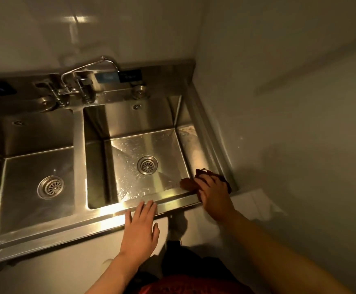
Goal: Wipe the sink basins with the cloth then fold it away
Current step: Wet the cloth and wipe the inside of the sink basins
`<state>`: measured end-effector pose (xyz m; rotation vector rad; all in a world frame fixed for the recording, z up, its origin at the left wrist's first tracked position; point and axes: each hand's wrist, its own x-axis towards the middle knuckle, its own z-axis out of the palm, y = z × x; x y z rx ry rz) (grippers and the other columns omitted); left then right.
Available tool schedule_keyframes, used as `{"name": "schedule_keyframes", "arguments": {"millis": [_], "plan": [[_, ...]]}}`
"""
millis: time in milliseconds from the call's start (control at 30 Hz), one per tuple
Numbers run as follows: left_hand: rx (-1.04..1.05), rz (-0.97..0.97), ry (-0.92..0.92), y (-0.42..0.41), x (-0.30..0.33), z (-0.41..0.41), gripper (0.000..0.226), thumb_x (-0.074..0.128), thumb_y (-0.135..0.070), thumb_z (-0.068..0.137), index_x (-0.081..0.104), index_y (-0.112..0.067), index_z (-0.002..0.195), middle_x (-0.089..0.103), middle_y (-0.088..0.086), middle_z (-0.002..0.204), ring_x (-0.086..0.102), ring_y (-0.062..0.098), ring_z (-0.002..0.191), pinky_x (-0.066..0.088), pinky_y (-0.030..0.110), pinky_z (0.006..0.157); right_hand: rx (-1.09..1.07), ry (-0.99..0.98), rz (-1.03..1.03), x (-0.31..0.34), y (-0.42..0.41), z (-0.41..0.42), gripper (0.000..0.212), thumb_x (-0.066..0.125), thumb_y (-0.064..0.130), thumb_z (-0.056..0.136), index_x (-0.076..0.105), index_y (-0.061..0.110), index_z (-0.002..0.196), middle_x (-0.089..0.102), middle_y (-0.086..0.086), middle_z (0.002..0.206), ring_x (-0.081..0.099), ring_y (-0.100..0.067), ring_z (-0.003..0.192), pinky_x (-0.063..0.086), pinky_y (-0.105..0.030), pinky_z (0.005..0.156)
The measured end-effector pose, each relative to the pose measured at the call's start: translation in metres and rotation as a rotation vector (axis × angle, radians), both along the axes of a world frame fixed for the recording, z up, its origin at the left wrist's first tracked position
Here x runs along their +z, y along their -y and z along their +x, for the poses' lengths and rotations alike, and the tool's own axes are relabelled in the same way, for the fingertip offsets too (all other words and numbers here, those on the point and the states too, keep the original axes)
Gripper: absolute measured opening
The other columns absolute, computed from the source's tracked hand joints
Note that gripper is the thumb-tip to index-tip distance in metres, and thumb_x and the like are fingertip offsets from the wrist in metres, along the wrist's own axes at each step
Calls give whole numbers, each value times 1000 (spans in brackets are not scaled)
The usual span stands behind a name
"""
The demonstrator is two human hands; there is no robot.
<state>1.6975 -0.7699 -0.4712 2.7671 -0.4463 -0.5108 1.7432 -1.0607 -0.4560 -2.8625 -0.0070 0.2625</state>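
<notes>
Pressing a dark red cloth point(211, 177) onto the near right corner of the right basin point(130, 149), the right hand point(213, 194) curls its fingers over it; the left hand point(141, 228) lies flat and released on the sink's front rim point(67, 228); the right basin holds water droplets around its drain point(147, 165); the left basin point(35, 166) shows only its drain point(50, 187); a faucet point(88, 68) stands behind.

Both forearms point(278, 247) bare, no sleeves showing, no rings or watch visible on either hand point(140, 228) — lower down, a dark top over something red point(185, 287) at the frame's bottom edge.
</notes>
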Motion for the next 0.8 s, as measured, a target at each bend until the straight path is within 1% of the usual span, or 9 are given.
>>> {"name": "schedule_keyframes", "arguments": {"millis": [67, 167, 233, 333, 400, 467, 533, 633, 800], "plan": [[-33, -31, -9, 21, -2, 6, 65, 36, -45, 99, 29, -28, 162, 28, -8, 168, 17, 18, 158, 7, 49, 127, -38, -12, 1, 1, 15, 1, 45, 48, 27, 104, 48, 29, 149, 40, 3, 157, 37, -24, 141, 29, -48, 117], [-75, -57, -22, 44, -4, 15, 64, 38, -45, 99, 33, -28, 160, 31, -6, 167, 19, 20, 157, 11, 50, 127, -73, -62, 17, 6, 20, 4, 47, 51, 22, 104, 46, 29, 150, 39, 0, 158, 36, -28, 143, 29, -51, 119], [-103, -67, -24, 54, -7, 22, 63, 37, -45, 98, 37, -28, 158, 31, -6, 167, 19, 20, 157, 15, 52, 126, -206, -62, 71, 12, 18, 12, 48, 51, 22, 104, 44, 29, 151, 36, 0, 159, 34, -28, 144, 31, -50, 121], [-156, -69, -18, 67, -8, 36, 56, 44, -42, 96, 48, -29, 151, 39, -4, 163, 28, 23, 155, 26, 59, 122, -417, 128, 241, 29, 15, 31, 48, 52, 24, 103, 43, 32, 149, 35, 0, 157, 34, -25, 144, 36, -47, 119], [-185, -77, -17, 76, -7, 45, 54, 43, -42, 96, 51, -29, 148, 41, -2, 162, 31, 24, 154, 29, 61, 120, -426, 313, 227, 38, 15, 46, 54, 55, 23, 99, 41, 36, 149, 34, 1, 157, 35, -25, 143, 34, -45, 117], [-235, -89, -10, 85, -7, 54, 56, 36, -43, 99, 47, -29, 152, 35, -2, 165, 26, 25, 155, 26, 61, 121, -355, 386, 138, 37, 19, 61, 63, 59, 21, 95, 39, 38, 151, 32, 0, 160, 32, -26, 145, 30, -45, 115], [-314, -76, -16, 94, -8, 66, 57, 35, -43, 101, 36, -30, 157, 25, -2, 169, 18, 25, 158, 19, 59, 124, -280, 252, 52, 25, 27, 68, 68, 64, 19, 95, 37, 37, 154, 27, 0, 165, 25, -28, 151, 28, -48, 119], [-441, -27, -13, 106, -8, 89, 63, 28, -48, 101, 25, -30, 161, 15, -1, 172, 12, 26, 159, 13, 54, 125, -185, -33, -64, -11, 35, 57, 62, 54, 31, 103, 27, 39, 159, 13, 1, 170, 9, -29, 157, 24, -56, 122], [-622, -23, 56, 118, -11, 109, 67, 29, -52, 100, 31, -23, 160, 27, 6, 168, 25, 33, 155, 23, 58, 122, -139, 20, -34, -34, 44, 68, 62, 53, 36, 101, 28, 41, 157, 17, 0, 169, 13, -31, 156, 22, -55, 123]]}}
